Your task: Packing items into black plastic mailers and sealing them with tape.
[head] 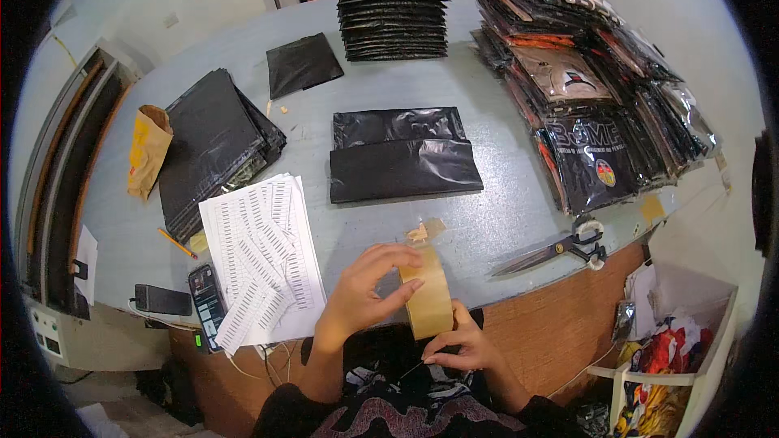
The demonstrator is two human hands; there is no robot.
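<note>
A wide roll of tan packing tape stands on edge at the front of the table. My left hand grips its upper left side between thumb and fingers. My right hand is at the roll's lower right, with thumb and forefinger pinched on something thin that is hard to make out; some fingers are behind the roll. Just beyond the roll, small pieces of tape stick to the tabletop. Farther back lies a folded black plastic bag, its upper flap glossy and creased.
Large scissors lie by the right edge. Bagged garments are heaped at right; black packets stand stacked at the back. At left are black plastic sheets, paper strips on printed sheets, a phone, a pencil and a paper bag.
</note>
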